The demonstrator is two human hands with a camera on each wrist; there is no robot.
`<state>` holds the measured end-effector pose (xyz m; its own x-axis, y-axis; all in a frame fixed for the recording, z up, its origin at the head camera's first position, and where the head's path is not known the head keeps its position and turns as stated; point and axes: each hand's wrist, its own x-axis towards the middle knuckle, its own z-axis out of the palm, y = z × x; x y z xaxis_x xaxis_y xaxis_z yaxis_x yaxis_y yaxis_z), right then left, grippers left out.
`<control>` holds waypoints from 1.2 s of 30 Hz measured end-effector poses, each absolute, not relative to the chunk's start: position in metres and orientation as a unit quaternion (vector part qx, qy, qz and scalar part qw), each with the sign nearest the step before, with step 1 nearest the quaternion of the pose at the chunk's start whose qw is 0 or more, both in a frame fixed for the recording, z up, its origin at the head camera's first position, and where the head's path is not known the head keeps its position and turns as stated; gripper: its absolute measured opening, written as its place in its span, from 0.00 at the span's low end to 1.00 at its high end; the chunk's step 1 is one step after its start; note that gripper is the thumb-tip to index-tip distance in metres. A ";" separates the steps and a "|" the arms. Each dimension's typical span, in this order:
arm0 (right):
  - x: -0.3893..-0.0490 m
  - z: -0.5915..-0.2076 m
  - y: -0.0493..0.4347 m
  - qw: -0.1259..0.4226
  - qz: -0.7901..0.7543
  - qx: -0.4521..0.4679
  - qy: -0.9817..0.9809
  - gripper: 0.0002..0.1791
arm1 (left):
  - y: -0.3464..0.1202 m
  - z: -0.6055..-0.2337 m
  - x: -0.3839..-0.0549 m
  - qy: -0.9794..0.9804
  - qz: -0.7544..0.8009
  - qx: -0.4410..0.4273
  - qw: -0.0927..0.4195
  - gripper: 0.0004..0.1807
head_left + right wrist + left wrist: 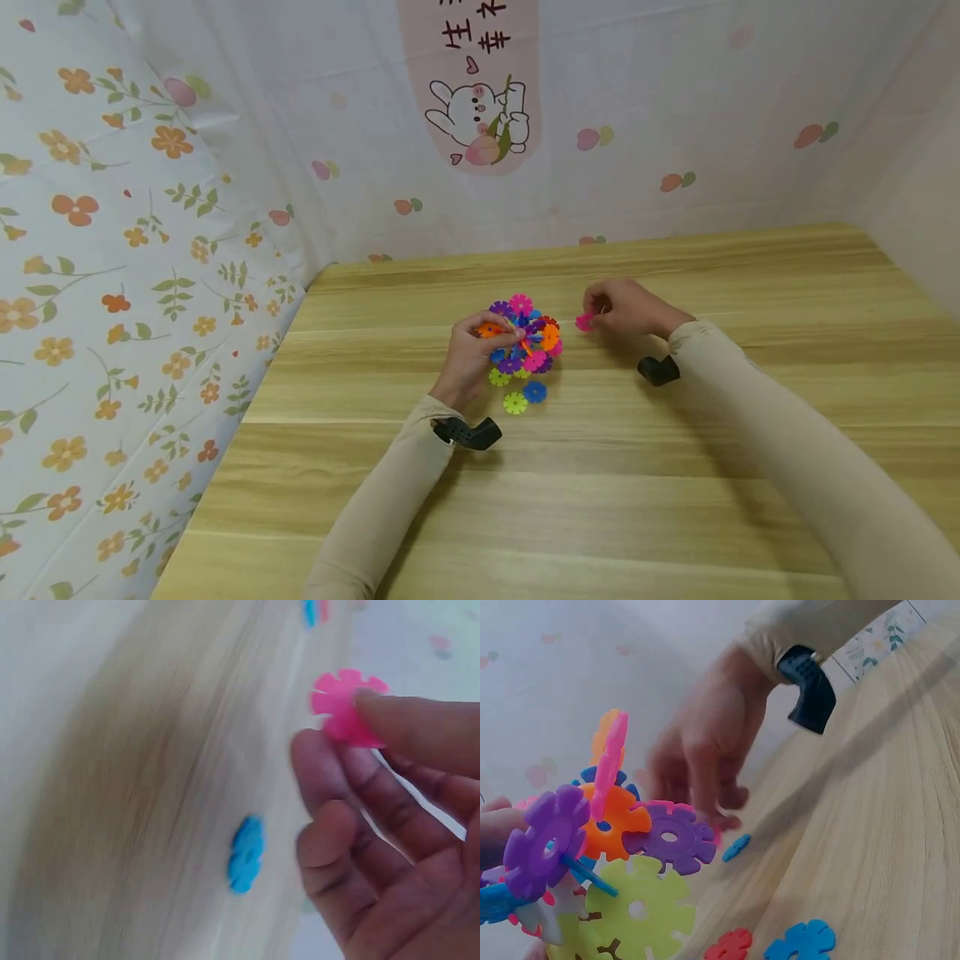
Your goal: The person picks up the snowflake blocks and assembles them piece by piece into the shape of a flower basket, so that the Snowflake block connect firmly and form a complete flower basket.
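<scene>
My left hand point(471, 354) pinches a ball-like cluster of interlocking snowflake discs point(534, 360) in purple, orange, pink, blue and yellow-green. The left wrist view shows the cluster up close, with a big yellow-green disc point(660, 904) facing the camera and part of the left hand point(499, 836) at the edge. To the right of the cluster, apart from it, the right hand point(626, 307) holds a single pink snowflake disc point(345, 705) between thumb and fingertips. Its other fingers curl loosely.
Loose on the wooden table point(600, 500) lie a red disc point(731, 945), a blue disc point(804, 941) and another blue disc point(246, 855) near the right hand. Floral cloth point(180, 317) hangs at the left, and a printed curtain point(637, 108) stands behind the table.
</scene>
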<state>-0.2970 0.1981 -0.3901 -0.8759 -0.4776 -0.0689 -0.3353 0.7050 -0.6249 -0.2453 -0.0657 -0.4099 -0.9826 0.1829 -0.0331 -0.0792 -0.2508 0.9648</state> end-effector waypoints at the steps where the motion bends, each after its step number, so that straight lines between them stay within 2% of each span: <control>1: -0.293 -0.388 0.197 0.109 -0.335 -0.216 0.911 0.02 | -0.065 -0.411 -0.245 0.608 0.789 0.034 0.085 0.16; 3: -0.284 -0.385 0.192 0.098 -0.382 -0.202 0.897 0.01 | -0.064 -0.412 -0.246 0.610 0.787 0.020 0.089 0.15; 8: -0.269 -0.376 0.174 0.043 -0.448 -0.204 0.869 0.07 | -0.060 -0.414 -0.248 0.601 0.793 -0.010 0.099 0.14; 19: -0.258 -0.370 0.153 -0.020 -0.425 -0.233 0.874 0.04 | -0.055 -0.416 -0.249 0.604 0.792 -0.001 0.093 0.15; 27: -0.255 -0.368 0.153 -0.039 -0.424 -0.214 0.879 0.03 | -0.054 -0.413 -0.247 0.621 0.778 -0.002 0.090 0.13; 36: -0.257 -0.367 0.152 -0.024 -0.410 -0.229 0.883 0.02 | -0.049 -0.413 -0.245 0.629 0.774 0.019 0.068 0.13</control>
<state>-0.2565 0.1517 -0.3674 -0.8937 -0.3850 0.2305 -0.4246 0.5592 -0.7121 -0.2454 -0.0485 -0.4134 -0.9901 0.1287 -0.0566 -0.0817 -0.1991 0.9766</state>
